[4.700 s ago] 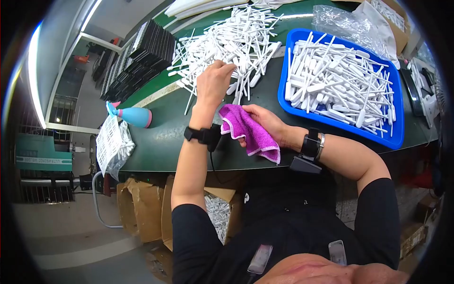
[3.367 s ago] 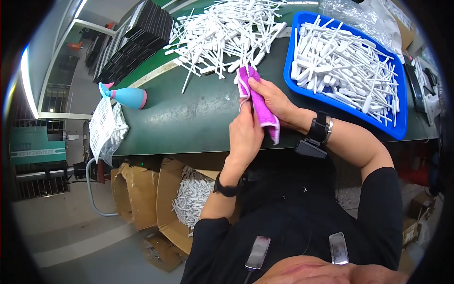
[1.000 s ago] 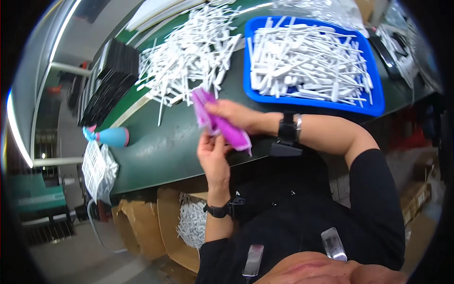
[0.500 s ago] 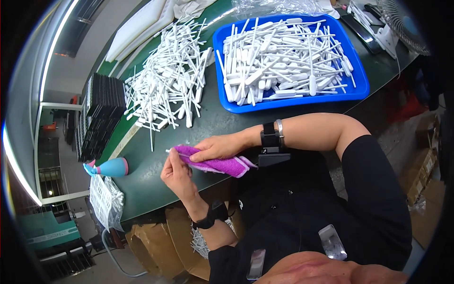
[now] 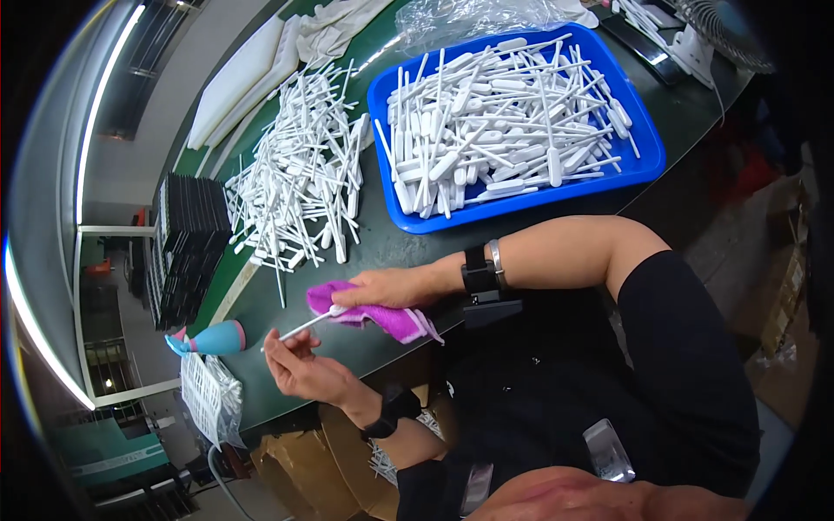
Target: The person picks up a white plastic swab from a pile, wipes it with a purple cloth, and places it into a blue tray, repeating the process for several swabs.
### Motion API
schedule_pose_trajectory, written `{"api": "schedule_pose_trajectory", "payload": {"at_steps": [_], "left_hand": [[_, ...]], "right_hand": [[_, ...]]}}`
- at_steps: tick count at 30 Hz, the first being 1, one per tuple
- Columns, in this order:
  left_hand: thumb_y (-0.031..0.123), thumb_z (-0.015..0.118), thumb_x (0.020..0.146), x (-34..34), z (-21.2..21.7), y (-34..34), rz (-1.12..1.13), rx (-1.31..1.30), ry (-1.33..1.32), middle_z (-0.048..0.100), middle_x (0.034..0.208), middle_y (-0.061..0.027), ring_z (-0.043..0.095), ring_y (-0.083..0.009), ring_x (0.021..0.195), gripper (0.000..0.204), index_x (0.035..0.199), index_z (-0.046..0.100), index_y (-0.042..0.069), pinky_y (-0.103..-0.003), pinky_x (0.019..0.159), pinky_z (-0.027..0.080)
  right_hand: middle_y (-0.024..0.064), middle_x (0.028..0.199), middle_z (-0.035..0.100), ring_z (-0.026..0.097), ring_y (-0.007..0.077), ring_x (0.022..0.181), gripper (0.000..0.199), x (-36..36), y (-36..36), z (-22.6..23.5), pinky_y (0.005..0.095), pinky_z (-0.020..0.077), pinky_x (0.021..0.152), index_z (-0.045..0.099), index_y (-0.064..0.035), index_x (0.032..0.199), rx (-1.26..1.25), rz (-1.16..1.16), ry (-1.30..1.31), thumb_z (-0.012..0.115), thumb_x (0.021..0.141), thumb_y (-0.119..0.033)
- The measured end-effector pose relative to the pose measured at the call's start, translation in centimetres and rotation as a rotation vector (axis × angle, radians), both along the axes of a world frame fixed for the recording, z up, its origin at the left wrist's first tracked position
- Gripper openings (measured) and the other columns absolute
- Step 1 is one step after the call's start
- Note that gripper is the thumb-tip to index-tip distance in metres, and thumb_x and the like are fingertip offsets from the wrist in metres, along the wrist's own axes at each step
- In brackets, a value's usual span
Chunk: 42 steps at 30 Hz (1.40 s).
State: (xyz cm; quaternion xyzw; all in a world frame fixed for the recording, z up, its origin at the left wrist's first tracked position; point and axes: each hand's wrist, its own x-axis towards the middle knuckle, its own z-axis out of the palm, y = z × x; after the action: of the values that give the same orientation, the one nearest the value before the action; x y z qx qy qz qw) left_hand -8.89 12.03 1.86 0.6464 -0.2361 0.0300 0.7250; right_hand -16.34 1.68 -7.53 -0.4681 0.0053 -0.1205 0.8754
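My right hand (image 5: 393,287) grips a purple cloth (image 5: 382,314) folded around the thick end of a white plastic stick (image 5: 300,327). My left hand (image 5: 300,372) pinches the thin end of that stick just above the green table (image 5: 382,247), near its front edge. A loose heap of the same white sticks (image 5: 300,178) lies on the table beyond my hands. To the right of it, a blue tray (image 5: 647,161) holds many more of these sticks.
A teal and pink squeeze bottle (image 5: 208,339) lies left of my left hand. Black trays (image 5: 182,247) are stacked at the far left. A white mesh basket (image 5: 207,401) hangs at the table's edge. Cardboard boxes (image 5: 304,473) stand below. Clear plastic bags (image 5: 469,17) lie behind the tray.
My head has swung right, so the table shifted in view. My hands drew the stick out of the cloth; more of it now shows between them.
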Motion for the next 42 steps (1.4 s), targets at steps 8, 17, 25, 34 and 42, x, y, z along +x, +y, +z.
{"api": "schedule_pose_trajectory", "payload": {"at_steps": [8,17,25,34,42], "left_hand": [[0.012,0.056,0.092,-5.9,2.2,-1.8,-0.176,0.114,-1.051,0.067,0.079,-0.0124,0.065,-0.0204,0.067,0.020,0.100,0.062,-0.005,-0.030,0.060,0.051],[0.008,0.067,0.079,-6.3,1.3,-9.1,-0.609,0.493,-1.066,0.067,0.079,-0.0114,0.063,-0.0281,0.065,0.003,0.082,0.068,0.008,-0.032,0.056,0.048],[0.032,0.059,0.085,5.3,-0.3,-8.8,-0.279,1.177,-0.717,0.067,0.076,-0.0123,0.064,-0.0297,0.070,0.027,0.084,0.069,0.007,-0.039,0.066,0.049],[0.020,0.055,0.084,8.8,-3.9,-14.4,-0.313,0.969,-1.016,0.067,0.081,-0.0138,0.065,-0.0321,0.075,0.018,0.092,0.068,0.011,-0.043,0.066,0.050],[0.019,0.061,0.082,8.9,-3.3,-15.9,-0.504,0.940,-1.237,0.063,0.093,-0.0080,0.063,-0.0304,0.075,0.023,0.105,0.065,0.018,-0.040,0.063,0.050]], "right_hand": [[0.0020,0.072,0.060,0.054,0.0105,0.053,0.045,-3.0,-1.9,1.1,0.0241,0.0435,0.046,0.063,-0.0053,0.095,0.387,0.035,0.227,0.048,0.093,-0.048],[0.0029,0.068,0.059,0.058,0.0110,0.056,0.043,-1.9,-1.1,0.1,0.0246,0.0477,0.047,0.059,-0.0033,0.096,0.196,0.139,0.186,0.049,0.094,-0.045],[0.0056,0.078,0.061,0.061,0.0131,0.056,0.040,-2.2,-1.0,2.9,0.0220,0.0497,0.051,0.055,-0.0021,0.100,0.199,0.218,0.315,0.048,0.095,-0.041],[0.0050,0.066,0.058,0.061,0.0150,0.055,0.043,-2.1,-0.9,2.8,0.0248,0.0505,0.049,0.055,-0.0032,0.092,0.194,0.199,0.343,0.050,0.093,-0.046],[0.0052,0.066,0.058,0.062,0.0150,0.056,0.045,-2.1,-0.9,3.0,0.0245,0.0499,0.051,0.054,-0.0030,0.090,0.197,0.183,0.333,0.050,0.093,-0.048]]}}
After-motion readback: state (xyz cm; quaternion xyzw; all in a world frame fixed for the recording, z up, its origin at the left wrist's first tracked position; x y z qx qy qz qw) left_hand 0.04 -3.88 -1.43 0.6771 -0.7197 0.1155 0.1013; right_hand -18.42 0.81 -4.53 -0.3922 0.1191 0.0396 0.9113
